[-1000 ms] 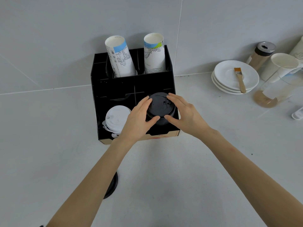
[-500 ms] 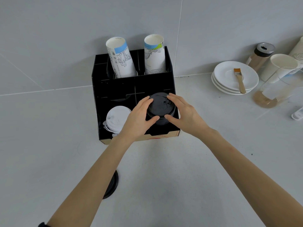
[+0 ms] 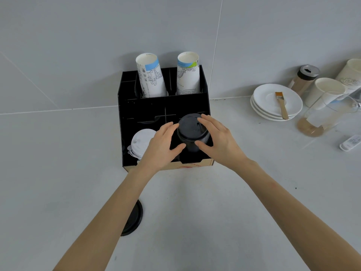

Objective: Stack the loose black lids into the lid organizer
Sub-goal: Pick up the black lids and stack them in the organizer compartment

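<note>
- Black organizer [image 3: 136, 122] against wall, paper cups at back.
- My left hand [image 3: 160, 147] and right hand [image 3: 218, 141] cup the black lid stack [image 3: 192, 132] in its front-right slot, fingers loosely curved.
- One loose lid [image 3: 133, 220] on counter, under my left forearm.

Light soft and even, daylight-like, quite bright. Shadows weak: faint grey under forearms on desk [image 3: 58, 173]. Black organizer [image 3: 162, 106] inside very dark, compartment details lost. No strong glare; mild sheen on white plates [image 3: 277, 98]. Focus sharp in centre. Wide-angle bending: wall seams curve, things near right edge stretched, slightly soft.
</note>
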`<state>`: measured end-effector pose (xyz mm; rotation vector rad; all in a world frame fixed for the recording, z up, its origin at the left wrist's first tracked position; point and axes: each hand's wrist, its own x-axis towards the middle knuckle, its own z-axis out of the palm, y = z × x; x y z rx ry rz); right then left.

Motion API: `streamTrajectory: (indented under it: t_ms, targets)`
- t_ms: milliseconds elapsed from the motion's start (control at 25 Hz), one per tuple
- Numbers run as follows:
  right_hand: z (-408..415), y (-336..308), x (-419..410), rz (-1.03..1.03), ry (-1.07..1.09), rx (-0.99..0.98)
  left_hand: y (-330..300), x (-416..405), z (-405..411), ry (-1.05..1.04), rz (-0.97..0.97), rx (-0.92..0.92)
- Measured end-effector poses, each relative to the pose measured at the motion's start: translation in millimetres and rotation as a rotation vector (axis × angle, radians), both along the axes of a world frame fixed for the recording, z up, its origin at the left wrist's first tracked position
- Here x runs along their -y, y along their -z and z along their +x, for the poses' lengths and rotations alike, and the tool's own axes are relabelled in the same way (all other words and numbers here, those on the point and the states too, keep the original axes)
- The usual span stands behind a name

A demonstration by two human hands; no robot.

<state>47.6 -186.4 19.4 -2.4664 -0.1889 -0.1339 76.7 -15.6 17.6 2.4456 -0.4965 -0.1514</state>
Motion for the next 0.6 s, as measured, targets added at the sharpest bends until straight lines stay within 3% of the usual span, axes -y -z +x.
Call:
streamTrajectory:
  t_ms: [600]
  targets:
    - [-52.7,27.5,-81.3,-0.006,-0.301,-0.070,22.2,-105.6,-77.7,-0.218,-0.024,-0.053]
